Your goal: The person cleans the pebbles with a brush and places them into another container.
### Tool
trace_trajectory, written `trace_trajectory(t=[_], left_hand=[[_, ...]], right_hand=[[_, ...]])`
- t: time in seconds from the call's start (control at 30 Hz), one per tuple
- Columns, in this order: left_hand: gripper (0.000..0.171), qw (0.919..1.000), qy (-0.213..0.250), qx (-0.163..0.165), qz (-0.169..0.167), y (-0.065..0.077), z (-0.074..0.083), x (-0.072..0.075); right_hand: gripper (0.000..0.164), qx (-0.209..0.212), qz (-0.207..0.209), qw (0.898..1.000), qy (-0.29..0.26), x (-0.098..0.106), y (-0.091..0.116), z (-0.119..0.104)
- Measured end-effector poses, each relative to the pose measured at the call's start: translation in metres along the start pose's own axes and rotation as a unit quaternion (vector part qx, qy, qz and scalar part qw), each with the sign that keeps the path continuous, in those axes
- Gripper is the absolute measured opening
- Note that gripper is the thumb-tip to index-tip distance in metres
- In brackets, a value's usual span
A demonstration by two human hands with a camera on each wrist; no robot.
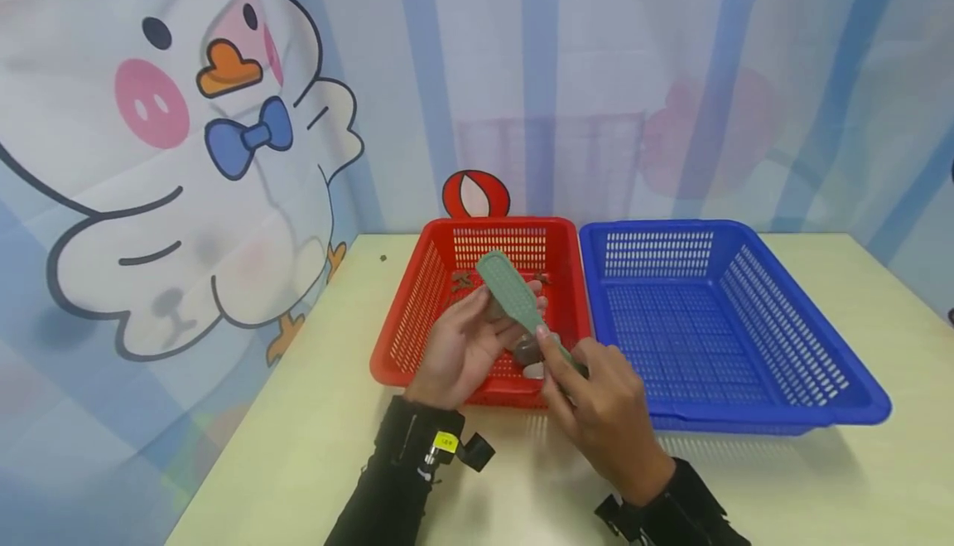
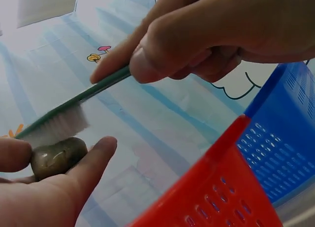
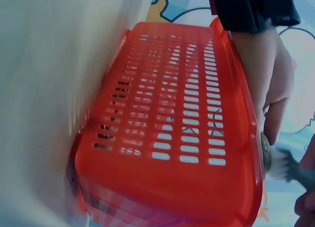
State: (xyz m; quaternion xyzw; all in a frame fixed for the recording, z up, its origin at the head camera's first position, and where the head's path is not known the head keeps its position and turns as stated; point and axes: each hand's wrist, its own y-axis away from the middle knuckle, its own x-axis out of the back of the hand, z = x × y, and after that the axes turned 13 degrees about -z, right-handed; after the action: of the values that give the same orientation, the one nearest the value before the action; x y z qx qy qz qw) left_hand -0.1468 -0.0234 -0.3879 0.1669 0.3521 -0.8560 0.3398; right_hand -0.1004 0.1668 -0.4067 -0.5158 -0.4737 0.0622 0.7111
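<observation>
My left hand (image 1: 464, 351) is over the red basket (image 1: 402, 347), palm up, and holds a smooth brownish stone (image 2: 58, 159) between thumb and fingers. The right hand (image 1: 607, 405) grips the handle of a green brush (image 1: 511, 287), its index finger stretched along the handle. In the left wrist view the pale bristles (image 2: 64, 123) face down onto the top of the stone. The brush head hides the stone in the head view. Below the hands, a dark stone (image 1: 527, 351) and a whitish one (image 1: 533, 371) lie in the red basket.
A larger blue basket (image 1: 790, 314) stands right beside the red one on the pale table (image 1: 298, 446). Small brown pieces (image 1: 462, 279) lie toward the back of the red basket. A printed duck curtain (image 1: 253, 223) hangs behind and at the left.
</observation>
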Motion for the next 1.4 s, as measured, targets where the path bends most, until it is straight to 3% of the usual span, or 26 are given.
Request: trace_trajectory(t=[0.1, 0.23, 0.4, 0.5, 0.57, 0.8, 1.0, 1.13, 1.27, 1.4], left_hand=[[0.045, 0.9997, -0.016, -0.008, 0.015, 0.000, 0.000, 0.001], [0.043, 0.9973, -0.030, -0.021, 0.063, 0.000, -0.002, 0.001], [0.044, 0.9936, -0.050, -0.032, 0.096, -0.001, -0.005, 0.001], [0.046, 0.9941, -0.035, -0.041, 0.094, -0.002, -0.005, 0.000], [0.046, 0.9952, -0.026, -0.041, 0.085, -0.002, -0.004, 0.000], [0.047, 0.9969, -0.061, -0.016, 0.046, -0.001, -0.002, 0.000], [0.044, 0.9937, -0.063, -0.022, 0.090, 0.004, -0.001, 0.001], [0.040, 0.9871, -0.076, -0.049, 0.133, 0.005, -0.003, 0.002], [0.033, 0.9847, -0.085, -0.082, 0.128, 0.000, -0.004, 0.003], [0.032, 0.9850, -0.090, -0.089, 0.118, -0.004, -0.004, 0.003]], right_hand=[[0.038, -0.012, 0.028, 1.000, 0.006, 0.001, -0.003, 0.004], [0.035, -0.003, 0.071, 0.997, -0.006, 0.004, -0.004, 0.007], [0.035, 0.046, 0.039, 0.998, -0.018, 0.005, -0.001, 0.000], [0.037, 0.044, -0.004, 0.999, -0.006, 0.004, 0.000, -0.003], [0.038, 0.036, -0.009, 0.999, 0.004, 0.003, 0.000, -0.003], [0.037, 0.016, 0.031, 0.999, 0.015, -0.002, -0.004, 0.001], [0.035, -0.012, 0.072, 0.997, 0.010, 0.000, -0.006, 0.003], [0.032, 0.033, 0.108, 0.994, -0.009, 0.005, -0.007, 0.000], [0.032, 0.084, 0.079, 0.993, -0.022, 0.005, -0.006, -0.005], [0.034, 0.070, 0.039, 0.997, -0.012, 0.001, -0.003, -0.006]])
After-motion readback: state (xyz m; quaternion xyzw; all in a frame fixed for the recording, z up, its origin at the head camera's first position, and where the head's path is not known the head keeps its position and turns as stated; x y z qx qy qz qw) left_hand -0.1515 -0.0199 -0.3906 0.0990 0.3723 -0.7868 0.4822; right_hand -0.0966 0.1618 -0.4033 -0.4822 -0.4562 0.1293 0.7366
